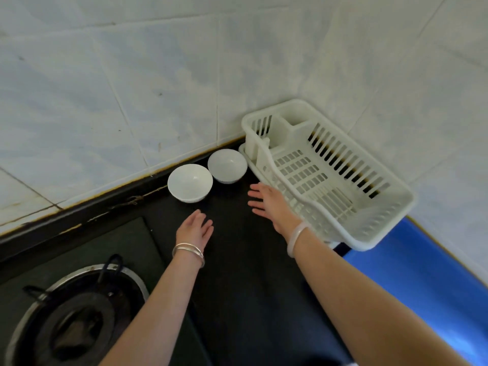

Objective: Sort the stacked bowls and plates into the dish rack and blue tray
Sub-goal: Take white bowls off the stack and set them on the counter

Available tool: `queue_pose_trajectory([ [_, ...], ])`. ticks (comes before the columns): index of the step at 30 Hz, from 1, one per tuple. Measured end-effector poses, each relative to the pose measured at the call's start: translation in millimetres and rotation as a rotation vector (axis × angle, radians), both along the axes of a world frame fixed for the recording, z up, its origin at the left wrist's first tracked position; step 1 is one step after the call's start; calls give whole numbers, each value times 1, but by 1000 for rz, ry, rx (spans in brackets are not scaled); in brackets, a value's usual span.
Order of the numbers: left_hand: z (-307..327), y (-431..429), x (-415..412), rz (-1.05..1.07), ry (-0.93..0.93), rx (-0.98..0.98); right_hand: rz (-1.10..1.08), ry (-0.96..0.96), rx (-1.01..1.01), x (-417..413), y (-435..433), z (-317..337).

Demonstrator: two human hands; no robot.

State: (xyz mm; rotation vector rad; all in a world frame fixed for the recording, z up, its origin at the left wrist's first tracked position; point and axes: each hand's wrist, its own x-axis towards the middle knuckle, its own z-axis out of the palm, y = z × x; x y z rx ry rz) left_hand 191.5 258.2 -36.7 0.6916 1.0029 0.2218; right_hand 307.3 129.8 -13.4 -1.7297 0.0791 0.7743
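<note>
I am wearing no sleeves; both my forearms are showing bare down to the wrists. My left hand (pixel 195 229) is carrying two thin silver bangles (pixel 188 251) at its wrist. My right hand (pixel 269 203) is wearing one thick, pale, translucent bangle (pixel 296 239), smooth and rounded like jade.

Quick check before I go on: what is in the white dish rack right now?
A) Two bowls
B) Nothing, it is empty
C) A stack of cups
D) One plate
B: the dish rack shows only its bare slotted floor, while both white bowls, the left bowl and the right bowl, sit on the dark counter beside it.
</note>
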Motion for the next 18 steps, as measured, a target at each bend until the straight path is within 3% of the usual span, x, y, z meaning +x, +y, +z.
queue_pose_trajectory([
  [10,7,-137,-86,-701,60,196,74,-237,-374,-97,-178,31],
  [14,-5,-191,-121,-967,69,440,105,-299,-686,-155,-250,23],
  [18,-6,-225,-142,-1147,53,683,57,-277,-843,-209,-298,17],
])
